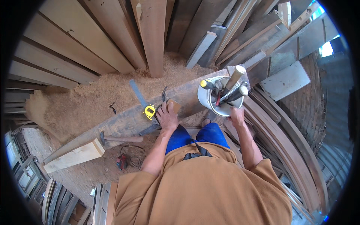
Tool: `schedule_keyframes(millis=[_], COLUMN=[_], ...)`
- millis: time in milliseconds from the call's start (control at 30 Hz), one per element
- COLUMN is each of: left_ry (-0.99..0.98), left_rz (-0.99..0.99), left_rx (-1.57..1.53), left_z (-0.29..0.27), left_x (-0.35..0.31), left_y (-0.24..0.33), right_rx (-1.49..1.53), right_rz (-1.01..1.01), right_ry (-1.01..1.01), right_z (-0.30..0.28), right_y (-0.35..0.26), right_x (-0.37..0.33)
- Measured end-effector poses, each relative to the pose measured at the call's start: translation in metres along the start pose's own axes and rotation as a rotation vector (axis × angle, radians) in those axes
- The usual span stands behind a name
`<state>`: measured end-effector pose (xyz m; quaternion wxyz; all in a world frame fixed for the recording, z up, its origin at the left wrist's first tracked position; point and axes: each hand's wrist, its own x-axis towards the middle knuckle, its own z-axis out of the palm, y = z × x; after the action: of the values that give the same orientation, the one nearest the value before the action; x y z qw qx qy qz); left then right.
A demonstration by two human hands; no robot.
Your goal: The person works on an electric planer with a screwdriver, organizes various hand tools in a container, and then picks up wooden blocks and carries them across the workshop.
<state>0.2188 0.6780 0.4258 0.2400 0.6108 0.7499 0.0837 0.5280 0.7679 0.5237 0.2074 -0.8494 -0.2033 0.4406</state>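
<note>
The right hand [237, 116] is gripping the near rim of the white bucket [205, 98] of tools. The left hand [167, 118] is pressing flat, fingers spread, on a small wooden block [173, 105] left of the bucket, beside the yellow tape measure [149, 111].

Soft, even daylight fills the scene; blown-out glare shows through gaps in the wall [325, 48] at upper right. Shadows are faint. Focus is sharp centrally, while planks [75, 41] bend toward the black fisheye rim.
</note>
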Motion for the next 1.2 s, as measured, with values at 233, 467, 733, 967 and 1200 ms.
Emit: schedule_keyframes(millis=[233, 467, 733, 967, 1200], left_ry=[-0.13, 0.278, -0.308, 0.319, 0.995], left_rz=[-0.05, -0.097, -1.218, -1.445, -1.25], left_rx=[0.036, 0.038, -1.218, -2.039, -2.42], left_z=[-0.009, 0.001, 0.128, 0.182, 0.191], left_x=[0.0, -0.087, -0.359, -0.403, -0.38], left_y=[0.011, 0.055, 0.08, 0.115, 0.113], right_rx=[0.016, 0.004, -0.089, -0.191, -0.129], right_rz=[-0.083, -0.13, -0.168, -0.054, 0.05], right_ry=[-0.194, -0.55, -0.8, -0.833, -0.809], right_z=[-0.016, -0.034, -0.035, -0.039, -0.04], right_y=[0.003, 0.004, -0.002, 0.007, 0.005], right_x=[0.003, 0.016, 0.026, 0.053, 0.069])
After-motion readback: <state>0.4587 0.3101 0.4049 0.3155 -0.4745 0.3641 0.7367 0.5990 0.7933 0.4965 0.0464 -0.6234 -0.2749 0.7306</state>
